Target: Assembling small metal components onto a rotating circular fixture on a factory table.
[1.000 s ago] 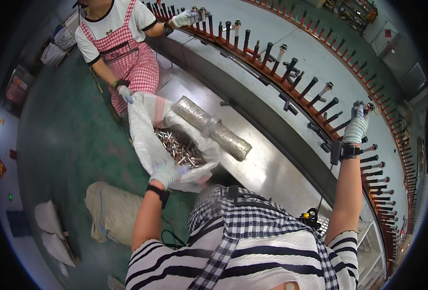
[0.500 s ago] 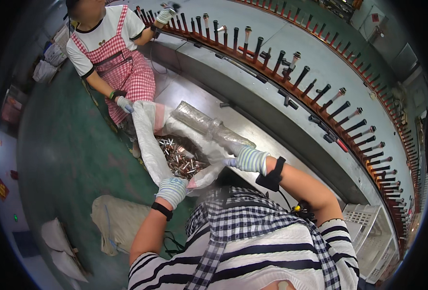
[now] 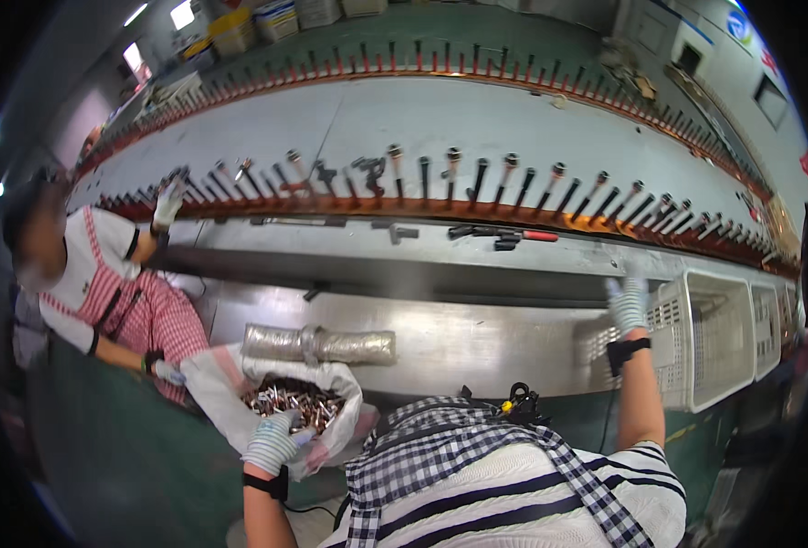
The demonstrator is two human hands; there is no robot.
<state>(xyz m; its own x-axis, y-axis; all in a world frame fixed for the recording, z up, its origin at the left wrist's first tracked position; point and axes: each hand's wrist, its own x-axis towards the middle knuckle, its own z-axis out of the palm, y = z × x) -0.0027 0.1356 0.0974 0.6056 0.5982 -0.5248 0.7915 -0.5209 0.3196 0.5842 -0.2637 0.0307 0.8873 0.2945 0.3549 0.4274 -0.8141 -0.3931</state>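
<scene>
I seem to steady the sack (image 3: 221, 397) of metal pieces (image 3: 302, 402) at ten o'clock, left hand (image 3: 273, 444) at its rim, pinching I cannot tell; grasping calls for curling my spread right hand (image 3: 631, 307) at one o'clock.

Stripes everywhere at the bottom: the left hand (image 3: 274, 441) shows a white glove banded in blue-grey, and the right hand (image 3: 630, 306), blurred at centre right, wears a white striped match! Black checks on white fill the near apron (image 3: 404, 447), over a white shirt (image 3: 514, 484) crossed by bold black lines. At lower left, here's a white sack (image 3: 201, 376) with a pink band, its metal pieces (image 3: 285, 399) silver and copper-brown. Red-and-white checks cover the co-worker's apron (image 3: 162, 320), against the deep green floor (image 3: 112, 438)! Far right, the basket (image 3: 701, 384) is white.
</scene>
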